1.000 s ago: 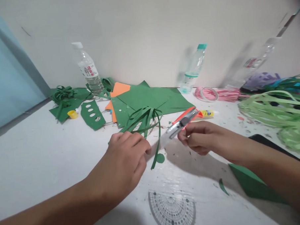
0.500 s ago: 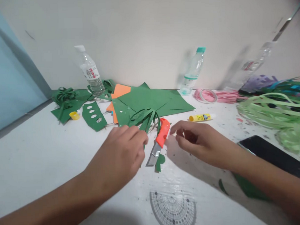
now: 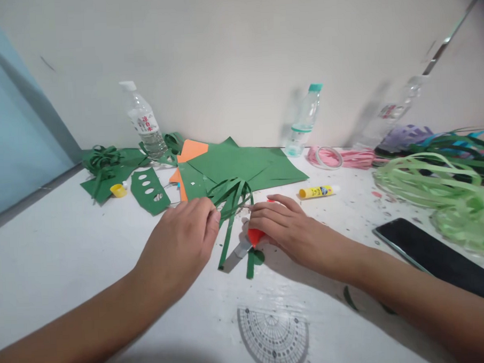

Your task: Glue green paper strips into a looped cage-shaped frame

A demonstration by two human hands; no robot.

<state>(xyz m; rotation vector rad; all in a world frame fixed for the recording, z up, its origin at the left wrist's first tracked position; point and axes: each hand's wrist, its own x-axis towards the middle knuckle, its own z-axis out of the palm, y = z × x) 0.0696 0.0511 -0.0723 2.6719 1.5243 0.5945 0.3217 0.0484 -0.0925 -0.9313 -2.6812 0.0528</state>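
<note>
My right hand point(image 3: 282, 225) is wrapped over the orange handle of a utility knife point(image 3: 255, 236), whose grey blade points down and left at the table. My left hand point(image 3: 190, 224) is closed in a loose fist just left of the knife; its fingertips are hidden, so what it may hold does not show. Between and behind the hands lies a bunch of green paper strips point(image 3: 227, 235), with loose ends reaching past the blade. A small green paper piece point(image 3: 258, 257) with a rounded end lies beneath the knife.
Green paper sheets point(image 3: 245, 165) lie at the back beside a perforated green piece point(image 3: 148, 191). A glue stick point(image 3: 318, 191), a phone point(image 3: 437, 253) and light green strips point(image 3: 438, 181) are on the right. Bottles point(image 3: 145, 121) stand along the wall. A protractor point(image 3: 273, 335) lies in front.
My right hand has moved left and closed over the knife's handle, and the knife has turned slightly. My left hand has shifted a little left, showing more of the green strips.
</note>
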